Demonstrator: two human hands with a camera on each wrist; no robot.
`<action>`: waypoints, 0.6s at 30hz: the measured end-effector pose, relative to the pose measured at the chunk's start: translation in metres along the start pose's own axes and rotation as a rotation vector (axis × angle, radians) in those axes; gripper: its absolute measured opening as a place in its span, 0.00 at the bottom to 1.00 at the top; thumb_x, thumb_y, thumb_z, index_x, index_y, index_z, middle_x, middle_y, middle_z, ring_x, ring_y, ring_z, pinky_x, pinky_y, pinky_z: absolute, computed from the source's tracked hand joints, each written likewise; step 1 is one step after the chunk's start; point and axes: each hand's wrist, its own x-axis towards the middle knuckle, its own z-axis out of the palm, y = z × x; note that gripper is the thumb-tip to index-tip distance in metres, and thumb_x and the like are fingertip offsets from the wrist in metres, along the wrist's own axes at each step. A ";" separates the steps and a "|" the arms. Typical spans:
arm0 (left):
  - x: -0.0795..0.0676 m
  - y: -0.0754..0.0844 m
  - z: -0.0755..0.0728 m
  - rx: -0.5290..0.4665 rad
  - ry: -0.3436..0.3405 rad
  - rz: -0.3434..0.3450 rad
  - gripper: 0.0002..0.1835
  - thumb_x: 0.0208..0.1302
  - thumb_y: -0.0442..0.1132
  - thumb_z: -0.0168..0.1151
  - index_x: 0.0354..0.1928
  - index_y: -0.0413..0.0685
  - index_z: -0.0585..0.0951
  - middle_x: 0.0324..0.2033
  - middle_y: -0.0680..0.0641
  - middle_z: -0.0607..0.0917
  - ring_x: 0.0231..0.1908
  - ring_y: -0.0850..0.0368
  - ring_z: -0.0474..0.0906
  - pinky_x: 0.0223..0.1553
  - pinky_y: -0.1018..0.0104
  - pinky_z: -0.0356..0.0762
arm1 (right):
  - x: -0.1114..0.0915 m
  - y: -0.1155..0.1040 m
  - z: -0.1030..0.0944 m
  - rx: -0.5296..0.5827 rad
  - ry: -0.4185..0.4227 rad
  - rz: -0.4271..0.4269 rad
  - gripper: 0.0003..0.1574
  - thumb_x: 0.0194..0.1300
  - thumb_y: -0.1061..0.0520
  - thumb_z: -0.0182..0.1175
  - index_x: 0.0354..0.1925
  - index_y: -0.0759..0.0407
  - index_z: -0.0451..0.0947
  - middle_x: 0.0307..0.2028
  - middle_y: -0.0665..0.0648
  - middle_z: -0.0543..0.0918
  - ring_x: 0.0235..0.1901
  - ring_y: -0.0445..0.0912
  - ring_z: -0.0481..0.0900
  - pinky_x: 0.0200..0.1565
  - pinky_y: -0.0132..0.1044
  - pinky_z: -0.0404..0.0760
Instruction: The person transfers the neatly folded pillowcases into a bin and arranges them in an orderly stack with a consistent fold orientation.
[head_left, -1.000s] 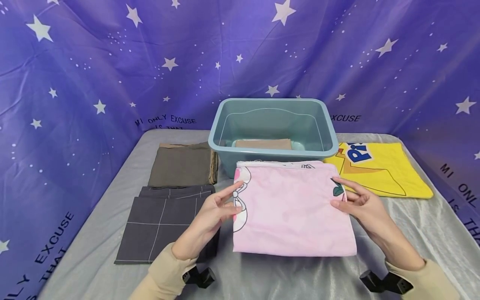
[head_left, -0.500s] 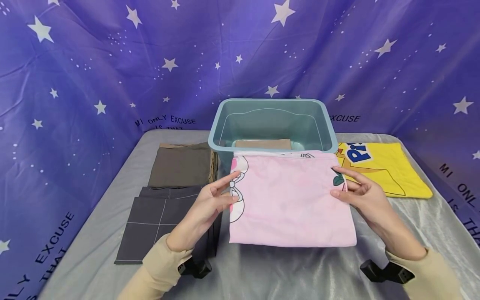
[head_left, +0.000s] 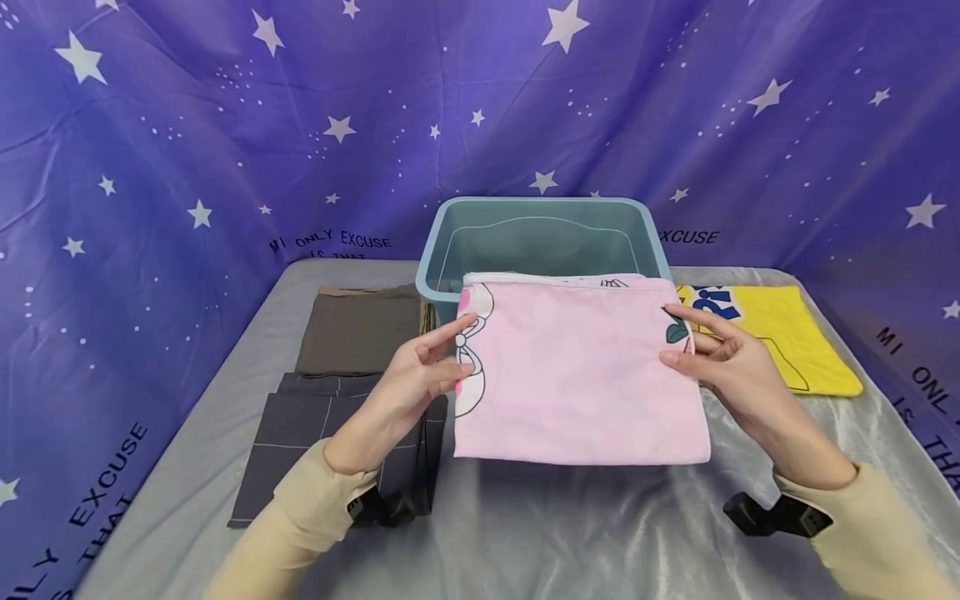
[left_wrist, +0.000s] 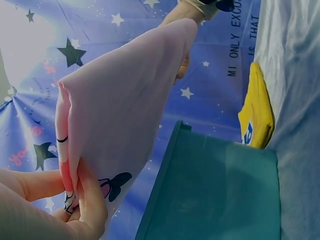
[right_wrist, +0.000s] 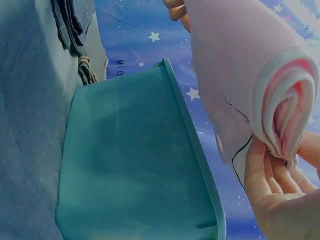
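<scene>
A folded pink cloth (head_left: 577, 375), printed with a white bow at its left edge and a green leaf at its right, is held up between both hands. My left hand (head_left: 397, 396) pinches its left edge between thumb and fingers, and my right hand (head_left: 738, 379) pinches the right edge the same way. In the head view the cloth overlaps the front rim of a blue-green plastic bin (head_left: 547, 237). The right wrist view shows the rolled layers of the pink cloth (right_wrist: 285, 100) above the side of the bin (right_wrist: 130, 160).
Left of the bin lie a folded brown cloth (head_left: 360, 333) and, nearer, a dark grey checked cloth (head_left: 300, 450). A folded yellow cloth (head_left: 810, 333) lies to the right. A purple star-patterned curtain (head_left: 300, 167) hangs behind the grey-covered table (head_left: 600, 542).
Both hands have raised the pink cloth and carried it forward, from in front of the bin to over its front rim. The beige piece inside the bin is now hidden behind it.
</scene>
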 end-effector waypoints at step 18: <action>0.030 0.020 -0.008 0.010 0.033 -0.047 0.31 0.55 0.23 0.54 0.61 0.54 0.67 0.65 0.56 0.55 0.30 0.63 0.72 0.31 0.73 0.71 | 0.031 -0.020 0.004 -0.072 0.033 0.077 0.37 0.52 0.65 0.62 0.59 0.51 0.64 0.16 0.47 0.70 0.19 0.39 0.67 0.24 0.27 0.71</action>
